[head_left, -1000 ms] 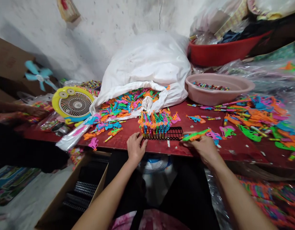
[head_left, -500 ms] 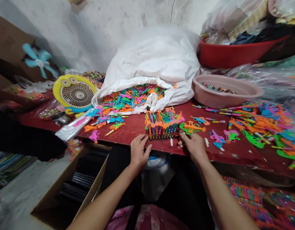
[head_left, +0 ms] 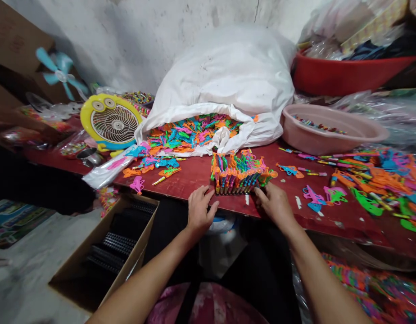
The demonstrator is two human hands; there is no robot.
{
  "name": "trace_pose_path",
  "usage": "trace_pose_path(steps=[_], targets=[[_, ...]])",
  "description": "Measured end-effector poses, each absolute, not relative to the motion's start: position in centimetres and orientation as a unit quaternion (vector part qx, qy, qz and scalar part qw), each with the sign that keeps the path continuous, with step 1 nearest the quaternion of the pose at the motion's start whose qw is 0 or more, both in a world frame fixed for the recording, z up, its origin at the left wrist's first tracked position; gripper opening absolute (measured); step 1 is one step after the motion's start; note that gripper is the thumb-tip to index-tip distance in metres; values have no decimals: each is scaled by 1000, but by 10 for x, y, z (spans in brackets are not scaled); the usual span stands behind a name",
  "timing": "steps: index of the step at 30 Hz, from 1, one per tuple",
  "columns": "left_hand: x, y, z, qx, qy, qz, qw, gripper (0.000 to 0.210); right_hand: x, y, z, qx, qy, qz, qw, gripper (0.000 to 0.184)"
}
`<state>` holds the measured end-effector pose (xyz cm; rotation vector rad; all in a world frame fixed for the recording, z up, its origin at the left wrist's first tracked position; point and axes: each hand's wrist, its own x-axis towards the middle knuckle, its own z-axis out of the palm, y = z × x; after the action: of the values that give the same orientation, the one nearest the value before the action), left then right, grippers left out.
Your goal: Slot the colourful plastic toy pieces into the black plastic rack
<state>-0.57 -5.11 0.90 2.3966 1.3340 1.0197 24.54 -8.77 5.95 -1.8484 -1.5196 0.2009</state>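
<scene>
A black rack (head_left: 233, 193) stands at the table's front edge, packed with upright, brightly coloured plastic toy pieces (head_left: 238, 177) on striped stems. My left hand (head_left: 201, 209) rests at its left front corner, fingers apart, holding nothing visible. At the right end, my right hand (head_left: 277, 207) has its fingers bent around the lower part of an orange and green toy piece (head_left: 268, 175); the fingertips are partly hidden. Loose pink, blue and green toy pieces (head_left: 314, 198) lie right of this hand. More pieces (head_left: 160, 166) lie to the left, before an open white sack (head_left: 224, 76) full of them.
A pink basin (head_left: 332, 126) of small parts stands behind right, below a red basin (head_left: 356, 74). A yellow fan (head_left: 113, 121) and metal cup (head_left: 89, 156) are at left. A cardboard box (head_left: 68, 283) of black racks sits on the floor. Toys heap at right (head_left: 373, 180).
The orange and green toy piece, lying flat right of the rack before, now stands at the rack's right end by my right hand. My left hand stays at the corner. The view has shifted slightly.
</scene>
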Motion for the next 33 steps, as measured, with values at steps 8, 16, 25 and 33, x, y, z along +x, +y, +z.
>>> trace_pose_path(steps=[8, 16, 25, 33], targets=[[-12, -51, 27, 776, 445, 423, 144, 34, 251, -85, 61, -670, -656, 109, 329, 19], [22, -60, 138, 817, 329, 471, 42, 27, 255, -78, 57, -659, -688, 88, 290, 20], [104, -21, 175, 955, 234, 182, -10, 19, 254, -80, 55, -664, -639, 139, 363, 21], [110, 2, 171, 966, 215, 141, 6, 26, 255, -81, 59, -655, -643, 148, 367, 25]])
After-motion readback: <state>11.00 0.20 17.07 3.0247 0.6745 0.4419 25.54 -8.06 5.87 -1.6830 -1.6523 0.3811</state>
